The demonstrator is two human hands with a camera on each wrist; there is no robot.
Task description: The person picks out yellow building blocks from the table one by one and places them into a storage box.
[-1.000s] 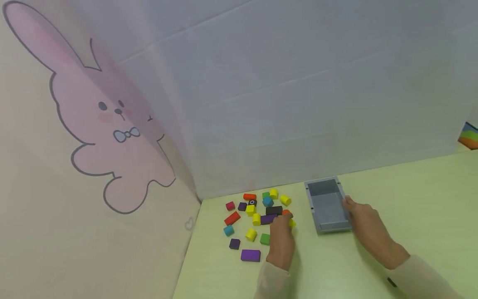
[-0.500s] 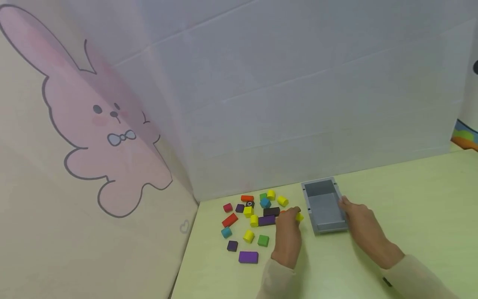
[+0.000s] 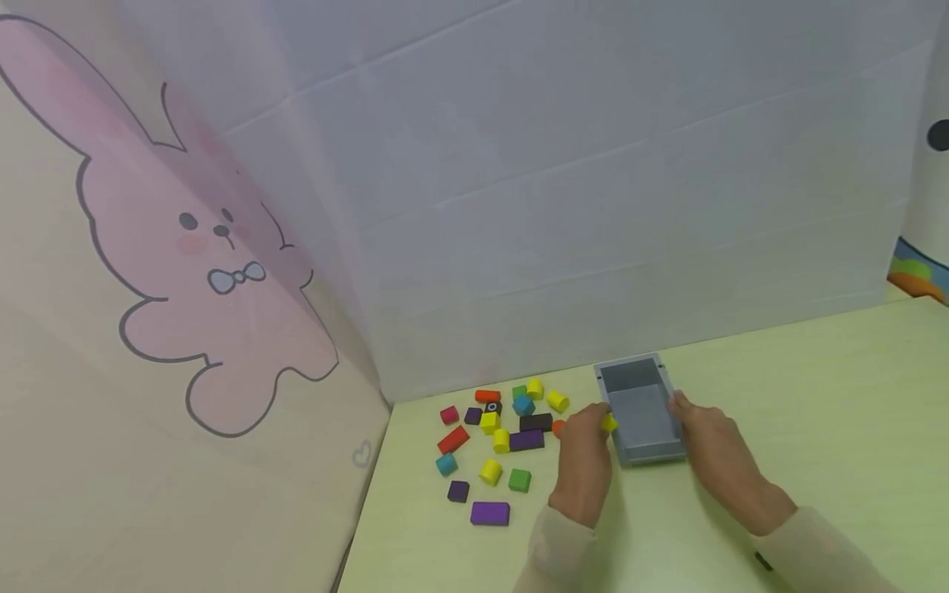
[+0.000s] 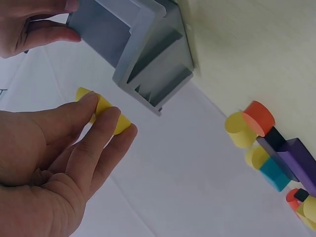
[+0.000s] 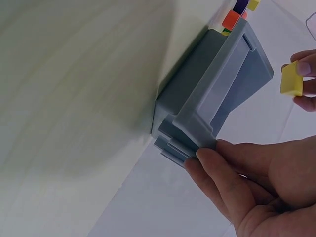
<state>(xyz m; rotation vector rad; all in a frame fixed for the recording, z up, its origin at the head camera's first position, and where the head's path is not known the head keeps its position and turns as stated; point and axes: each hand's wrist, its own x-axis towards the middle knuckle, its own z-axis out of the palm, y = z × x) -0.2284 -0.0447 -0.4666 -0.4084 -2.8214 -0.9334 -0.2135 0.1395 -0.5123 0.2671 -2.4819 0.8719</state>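
My left hand [image 3: 586, 461] pinches a small yellow block [image 4: 104, 111] between thumb and fingertips. In the head view it is at the left rim of a grey plastic bin [image 3: 643, 414]; in the right wrist view the yellow block [image 5: 292, 80] shows flat faces. The bin is empty inside and stands on the table. My right hand [image 3: 721, 457] grips the bin's right rim, thumb on one side and fingers on the other, as the right wrist view shows. Left of my left hand lie an orange cylinder [image 3: 558, 428] and a dark purple block [image 3: 527, 440].
Several coloured blocks are scattered on the pale table [image 3: 815, 412], among them a purple block [image 3: 490, 514], a green cube [image 3: 520, 480] and a red block [image 3: 453, 439]. A white sheet wall [image 3: 593, 206] rises right behind the bin. A wall with a pink rabbit [image 3: 170, 247] borders the left.
My left hand has moved right with the yellow block, from the scattered blocks to the bin's left rim. The right hand keeps its grip on the bin. The head view has shifted slightly.
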